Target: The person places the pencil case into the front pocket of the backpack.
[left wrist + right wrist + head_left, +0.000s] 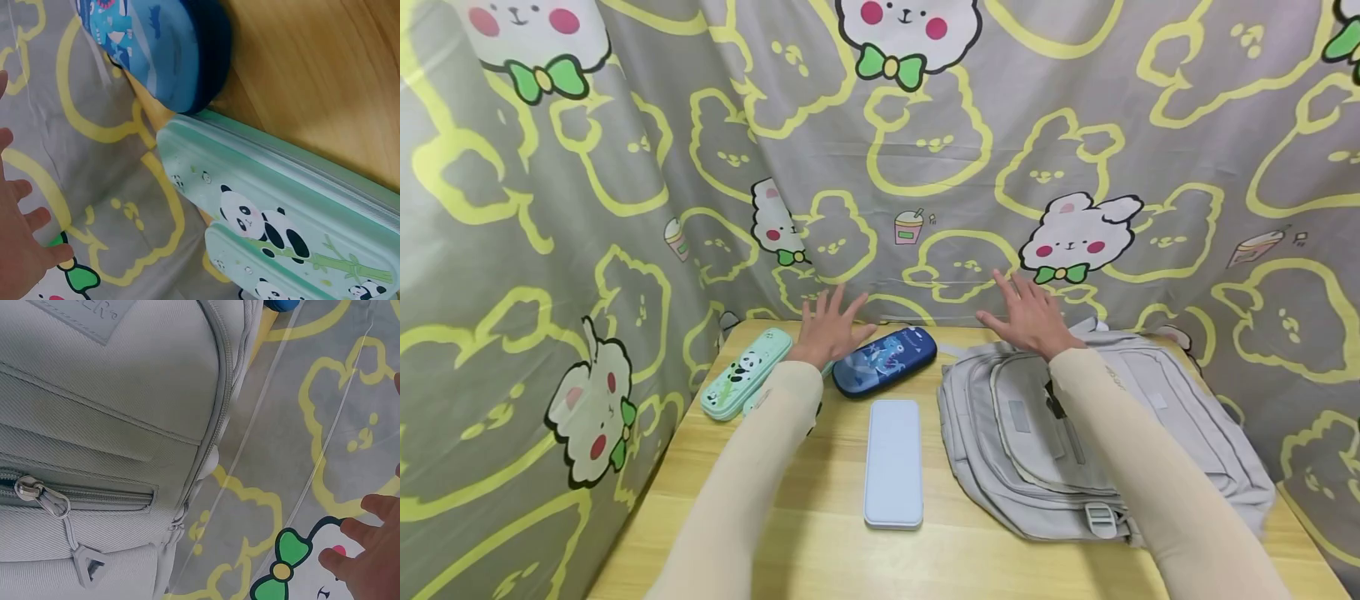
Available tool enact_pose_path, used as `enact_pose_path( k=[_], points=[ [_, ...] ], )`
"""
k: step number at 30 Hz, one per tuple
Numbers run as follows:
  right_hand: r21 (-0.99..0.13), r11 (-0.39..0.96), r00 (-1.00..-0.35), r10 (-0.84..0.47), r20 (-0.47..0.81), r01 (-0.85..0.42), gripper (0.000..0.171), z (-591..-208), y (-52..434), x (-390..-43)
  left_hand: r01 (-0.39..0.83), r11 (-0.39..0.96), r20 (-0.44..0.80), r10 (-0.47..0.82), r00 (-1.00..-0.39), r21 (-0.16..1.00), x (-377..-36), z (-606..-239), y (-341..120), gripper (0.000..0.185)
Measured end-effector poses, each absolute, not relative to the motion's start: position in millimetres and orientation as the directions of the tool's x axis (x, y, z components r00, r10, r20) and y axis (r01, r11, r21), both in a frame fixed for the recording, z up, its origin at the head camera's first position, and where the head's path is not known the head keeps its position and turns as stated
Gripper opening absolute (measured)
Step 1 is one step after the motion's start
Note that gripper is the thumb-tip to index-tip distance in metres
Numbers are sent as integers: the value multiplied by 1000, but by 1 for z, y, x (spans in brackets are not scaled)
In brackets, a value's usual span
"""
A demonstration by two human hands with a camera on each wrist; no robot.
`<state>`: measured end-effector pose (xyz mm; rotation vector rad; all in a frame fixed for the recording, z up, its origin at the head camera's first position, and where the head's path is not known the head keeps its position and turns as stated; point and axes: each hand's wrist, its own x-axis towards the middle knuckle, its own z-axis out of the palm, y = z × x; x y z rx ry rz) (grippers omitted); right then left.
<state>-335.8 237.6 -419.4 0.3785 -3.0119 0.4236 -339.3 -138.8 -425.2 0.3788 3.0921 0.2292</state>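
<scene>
My left hand (pixel 829 330) is held over the far side of the table with its fingers spread, holding nothing. Below and beside it lie a mint-green panda pencil case (pixel 747 375) and a second panda case (pixel 281 212), mostly hidden by the left arm in the head view. A dark blue pencil case (pixel 886 362) with a cartoon print lies just right of that hand. A plain pale blue case (pixel 893 463) rests nearer, mid-table. My right hand (pixel 1028 315), empty and with fingers spread, is above the far left part of a grey backpack (pixel 1000 417), which lies flat.
A grey curtain (pixel 925 167) with yellow outlines and cartoon rabbits hangs right behind the table and along its left side. The wooden table (pixel 820 533) shows at the front. A metal zip pull (pixel 40 494) sits on the backpack's front pocket.
</scene>
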Motion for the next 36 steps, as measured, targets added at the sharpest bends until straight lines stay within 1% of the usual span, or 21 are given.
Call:
enact_pose_path(
  k=[6,12,16,25,36],
  points=[
    [-273,925,-963,-238,124,-263,92,-418,237,-332,245,954,-12,251,-968,173,-331,-425,-144,74],
    [-268,922,-958,-251,136,-280,90,-420,237,-327,265,949,-5,270,-963,170,-329,-432,-150,75],
    [-268,917,-953,-264,148,-296,89,-422,238,-322,273,944,-28,283,-959,187,-328,-437,-153,76],
    [-262,919,-955,-272,120,-295,89,-426,236,-314,268,939,-47,285,-958,217,-314,-445,-161,75],
    [-262,913,-948,-288,133,-314,89,-431,232,-302,299,929,-5,307,-952,216,-296,-450,-170,74]
  ],
)
